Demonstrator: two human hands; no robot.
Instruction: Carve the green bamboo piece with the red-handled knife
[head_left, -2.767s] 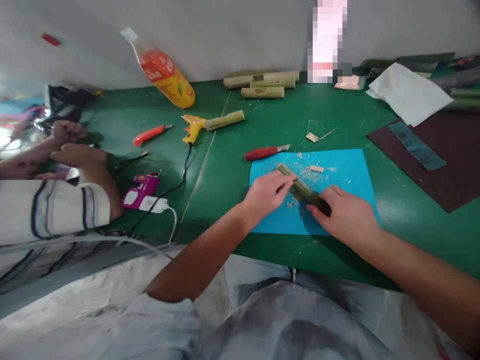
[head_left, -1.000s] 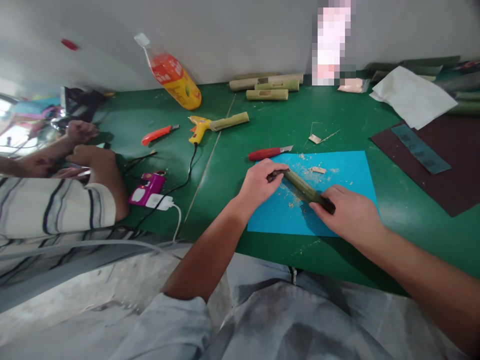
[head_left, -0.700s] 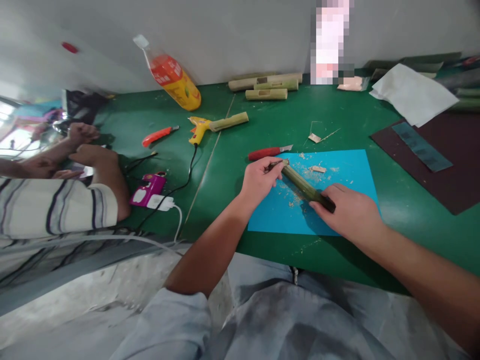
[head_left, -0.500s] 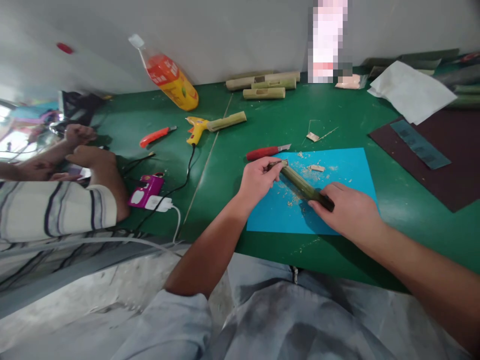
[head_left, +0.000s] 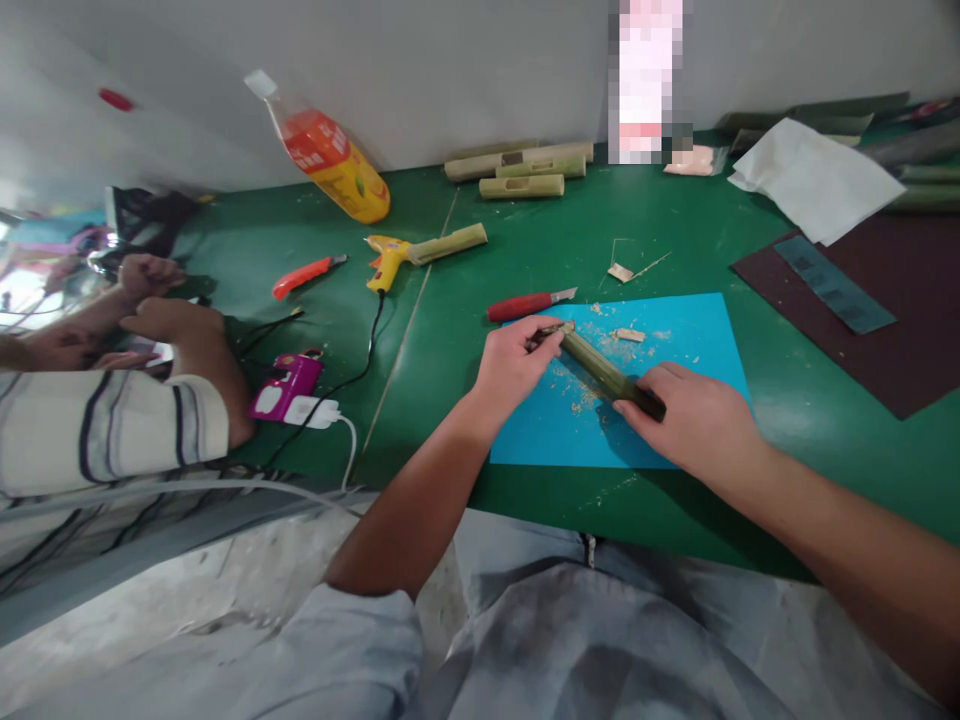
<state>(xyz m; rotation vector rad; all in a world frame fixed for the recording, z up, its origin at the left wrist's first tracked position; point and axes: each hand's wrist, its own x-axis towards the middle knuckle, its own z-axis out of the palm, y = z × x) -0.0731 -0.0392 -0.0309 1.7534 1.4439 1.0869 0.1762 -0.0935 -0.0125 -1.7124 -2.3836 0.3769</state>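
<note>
A green bamboo tube (head_left: 602,364) is held at a slant over a blue sheet (head_left: 525,435) strewn with shavings. My left hand (head_left: 517,360) is closed on its upper left end, fingers pinching near the rim. My right hand (head_left: 686,405) wraps round the lower right end, thumb along the near side. Just beyond my left hand lies a red-handled knife (head_left: 529,305), its blade pointing right. A small cut bamboo chip (head_left: 628,336) rests on the blue sheet, and another chip (head_left: 620,272) lies on the green table behind it.
Left of me are a yellow glue gun (head_left: 388,265) touching a bamboo piece (head_left: 450,244), an orange cutter (head_left: 304,278), a purple power socket (head_left: 289,385) and a juice bottle (head_left: 337,165). Notched bamboo tubes (head_left: 521,187) line the wall. A co-worker's arm (head_left: 191,350) rests at left. A dark board (head_left: 885,370) lies right.
The view has shifted slightly, so the surroundings appear a little further left. Both hands keep their hold on the bamboo tube, with almost no movement.
</note>
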